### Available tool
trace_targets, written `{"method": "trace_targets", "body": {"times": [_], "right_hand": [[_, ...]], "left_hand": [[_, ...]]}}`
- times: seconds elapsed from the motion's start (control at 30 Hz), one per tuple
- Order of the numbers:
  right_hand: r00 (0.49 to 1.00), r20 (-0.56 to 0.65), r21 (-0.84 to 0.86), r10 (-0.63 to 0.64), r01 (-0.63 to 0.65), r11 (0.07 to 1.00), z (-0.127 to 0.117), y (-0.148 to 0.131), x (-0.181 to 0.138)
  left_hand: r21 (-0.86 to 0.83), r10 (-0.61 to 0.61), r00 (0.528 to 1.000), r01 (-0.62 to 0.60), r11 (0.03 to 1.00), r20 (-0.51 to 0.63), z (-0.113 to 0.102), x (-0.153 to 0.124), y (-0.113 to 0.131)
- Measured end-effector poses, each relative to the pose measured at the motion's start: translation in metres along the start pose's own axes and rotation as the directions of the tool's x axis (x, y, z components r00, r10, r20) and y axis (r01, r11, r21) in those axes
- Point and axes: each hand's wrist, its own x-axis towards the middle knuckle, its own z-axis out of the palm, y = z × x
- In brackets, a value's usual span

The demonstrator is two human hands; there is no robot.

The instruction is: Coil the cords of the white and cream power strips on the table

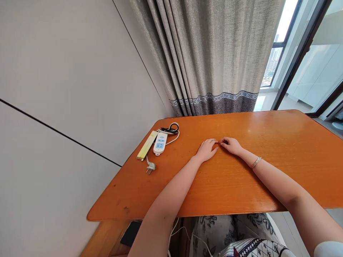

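My left hand [207, 150] lies flat on the orange wooden table [281, 150], palm down, fingers stretched toward the right. My right hand [232, 145] rests on the table just beside it, fingers lightly curled, its fingertips almost touching those of the left; a thin bracelet [256, 162] circles that wrist. Neither hand holds anything. To the left of my hands lie a white and blue power strip [160, 143] with its coiled cord [171, 129], a grey plug [150, 167] and a flat yellow strip [147, 145].
A pale wall runs along the table's left side. A grey curtain [211, 53] hangs behind the far edge, with a window and dark-framed glass door [300, 53] at the right. Patterned fabric [235, 232] and loose white cables show below the near edge.
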Motion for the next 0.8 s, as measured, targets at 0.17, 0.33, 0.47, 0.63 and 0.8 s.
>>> {"method": "trace_targets", "body": {"times": [0.17,0.33,0.47,0.63,0.8], "right_hand": [[1.0,-0.001,-0.004,-0.001,0.001,1.0,0.0,0.001,0.001],[1.0,-0.001,-0.016,0.002,-0.002,1.0,0.0,0.0,0.0],[1.0,-0.002,-0.024,-0.002,0.002,1.0,0.001,-0.003,0.0],[1.0,0.005,-0.046,0.005,-0.005,0.999,0.002,-0.006,0.0],[1.0,0.007,-0.064,0.018,-0.017,0.998,0.001,-0.008,-0.001]], "left_hand": [[-0.013,-0.009,0.999,0.008,1.0,-0.052,-0.005,0.004,-0.009],[0.187,-0.118,0.983,0.143,0.972,-0.14,-0.039,0.01,-0.037],[0.407,-0.276,0.938,0.34,0.848,-0.208,-0.082,0.01,-0.079],[0.543,-0.455,0.854,0.515,0.663,-0.253,-0.114,0.002,-0.129],[0.598,-0.578,0.808,0.52,0.609,-0.114,-0.12,0.0,-0.149]]}}
